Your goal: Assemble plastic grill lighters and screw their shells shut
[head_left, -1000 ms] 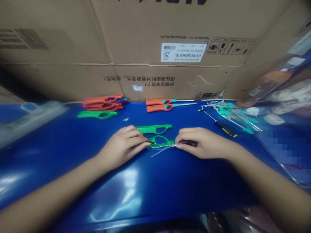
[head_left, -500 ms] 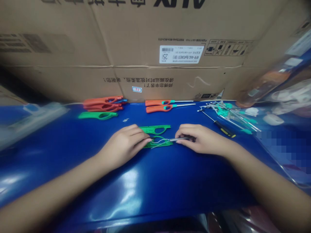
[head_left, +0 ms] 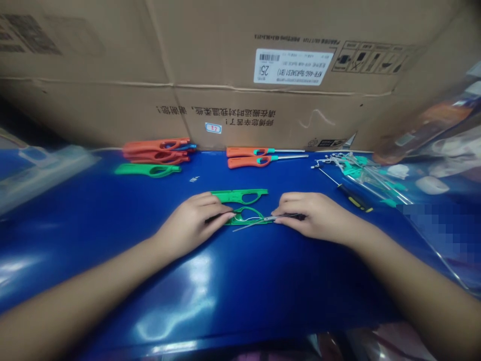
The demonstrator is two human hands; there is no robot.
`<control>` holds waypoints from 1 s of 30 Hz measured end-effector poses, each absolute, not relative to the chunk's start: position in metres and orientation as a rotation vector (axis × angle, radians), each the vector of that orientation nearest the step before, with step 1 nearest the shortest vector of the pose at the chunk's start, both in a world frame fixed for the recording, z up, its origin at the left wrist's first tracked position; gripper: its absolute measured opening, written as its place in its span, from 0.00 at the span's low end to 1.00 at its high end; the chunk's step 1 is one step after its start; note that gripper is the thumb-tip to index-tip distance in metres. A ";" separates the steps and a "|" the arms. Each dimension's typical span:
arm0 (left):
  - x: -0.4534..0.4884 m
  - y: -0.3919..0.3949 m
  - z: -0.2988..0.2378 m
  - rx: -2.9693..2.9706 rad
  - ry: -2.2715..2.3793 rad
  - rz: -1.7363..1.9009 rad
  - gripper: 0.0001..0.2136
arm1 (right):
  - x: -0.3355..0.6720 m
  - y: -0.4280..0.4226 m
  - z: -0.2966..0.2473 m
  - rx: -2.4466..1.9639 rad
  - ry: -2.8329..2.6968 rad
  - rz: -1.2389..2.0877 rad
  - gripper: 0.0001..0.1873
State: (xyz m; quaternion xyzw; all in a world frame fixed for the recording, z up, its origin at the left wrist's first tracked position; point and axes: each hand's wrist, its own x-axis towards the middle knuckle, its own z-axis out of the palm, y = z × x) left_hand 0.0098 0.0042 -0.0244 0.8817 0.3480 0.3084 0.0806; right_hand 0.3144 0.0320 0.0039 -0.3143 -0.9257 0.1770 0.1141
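My left hand (head_left: 197, 218) is closed in a pinch over the left end of a green lighter shell half (head_left: 250, 210). What its fingertips hold is hidden. A thin white wire (head_left: 246, 219) runs from there toward my right hand (head_left: 306, 215), whose thumb and fingers grip a slim grey metal piece (head_left: 269, 218). Its dark end lies inside the fingers, and a thin straight rod reaches left from it, low across the shell. A second green shell half (head_left: 238, 195) lies just behind, its left end near my left hand's knuckles.
Orange and green lighter shells (head_left: 150, 170) are grouped at back left. Two orange lighters (head_left: 250, 161) with metal tubes lie behind my hands. A screwdriver (head_left: 353, 198) and a pile of teal-and-metal lighter parts (head_left: 361, 170) are at right. A large cardboard box (head_left: 210, 60) walls off the back.
The view has tilted down and shifted slightly. My right hand with the metal piece has turned a little, and the thin rod now slants more clearly. Both hands keep their pinches.
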 end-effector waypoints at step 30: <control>0.010 0.001 -0.027 2.629 1.015 0.973 0.06 | 0.308 0.030 0.005 -0.868 -2.726 0.444 0.06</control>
